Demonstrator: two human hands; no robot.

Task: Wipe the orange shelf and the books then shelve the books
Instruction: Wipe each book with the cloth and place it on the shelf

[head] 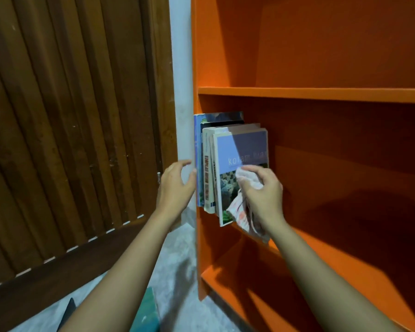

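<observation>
several books (207, 164) stand at the left end of a board in the orange shelf (321, 94) while the right hand (264, 195) grips a cloth (247, 180) against the front cover (240, 147), apparently wiping, and the left hand (176, 185) hovers empty, fingers loosely spread, likely needed next to steady the row.

Showed as two bare forearms and two bare hands, left hand (176, 185) near 8 o'clock from frame centre, right hand (265, 190) near 4 o'clock, ran bare to the frame edge at 7 and 5 o'clock.

Shelf (321, 94) orange; cloth (248, 180) pink/wht.
</observation>
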